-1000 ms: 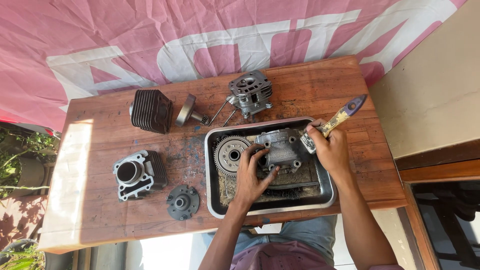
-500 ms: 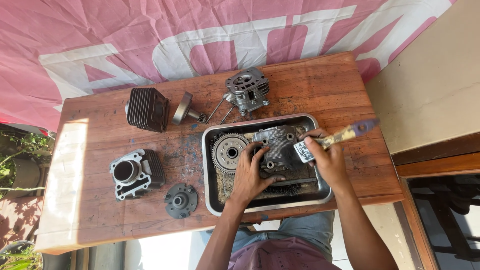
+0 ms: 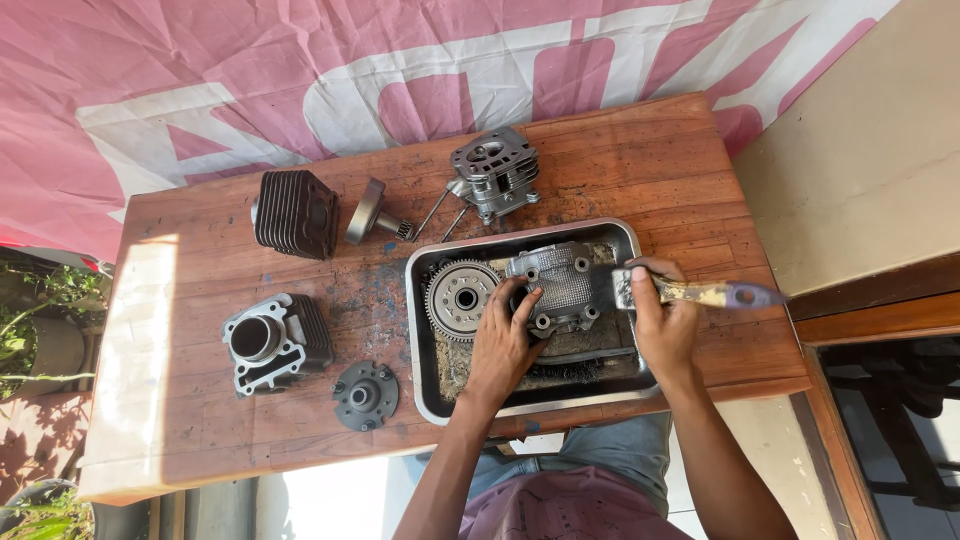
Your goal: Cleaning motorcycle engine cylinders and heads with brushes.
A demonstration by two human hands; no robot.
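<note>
Compared with half a second back, the brush (image 3: 690, 292) is lying flatter now, handle pointing out over the tray's right edge instead of angling up, and its bristle end is sitting against the right side of the engine case (image 3: 562, 283).

Right hand (image 3: 665, 325): fingers are wrapping fully around the brush just behind the ferrule, thumb on top, a closed working grip. Left hand (image 3: 505, 340): fingers are spreading wide open and pressing down on the case's lower left edge, pinning it rather than gripping it. Nothing is enclosed in that hand.

That case is sitting in the middle of the steel tray (image 3: 420, 330), right beside the toothed clutch gear (image 3: 462, 297), which is touching it on the left. Tray bottom is looking grimy, with dark sludge and what seems to be a second brush lying near the front, hard to be sure.

Outward on the wooden table (image 3: 620, 150): cylinder head (image 3: 495, 172) just behind the tray, a black finned cylinder (image 3: 293, 212) and a small bell-shaped part (image 3: 370, 212) at back left, a grey cylinder block (image 3: 268, 340) and a round hub (image 3: 365, 395) at front left, all well apart from the tray.

My read on progress: the case is looking fairly clean on top already and the loose parts on the table look dry and done, so scrubbing seems well along, with the case's sides and the gear probably remaining.
</note>
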